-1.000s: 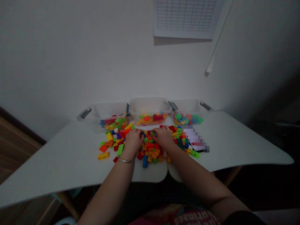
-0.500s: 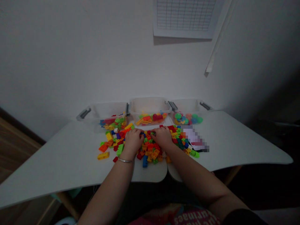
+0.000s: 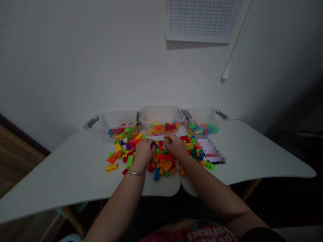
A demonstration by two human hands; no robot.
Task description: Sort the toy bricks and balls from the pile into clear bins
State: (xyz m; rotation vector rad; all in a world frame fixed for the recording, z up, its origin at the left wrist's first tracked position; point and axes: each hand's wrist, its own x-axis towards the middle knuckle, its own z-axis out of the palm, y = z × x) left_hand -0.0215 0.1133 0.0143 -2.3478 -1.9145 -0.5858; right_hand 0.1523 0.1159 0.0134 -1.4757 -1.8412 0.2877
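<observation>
Multicoloured toy building bricks lie in a loose heap on the white table. At the left part of the heap, my left hand has its fingers curled in, with a dark blue brick showing at the fingertips. Opposite it, my right hand bends its thumb and fingers together at the far side of the heap. A small greenish brick shows between them, partly hidden. The two hands are apart, with bricks lying between them.
Three clear bins stand along the wall: the left bin, middle bin and right bin, each with coloured pieces inside. A blurred-out phone-like slab lies right of the heap. A printed sheet hangs on the wall.
My right hand has lifted and shifted slightly, its thumb and fingers now showing a greenish piece. My left hand stays nearly where it was.
</observation>
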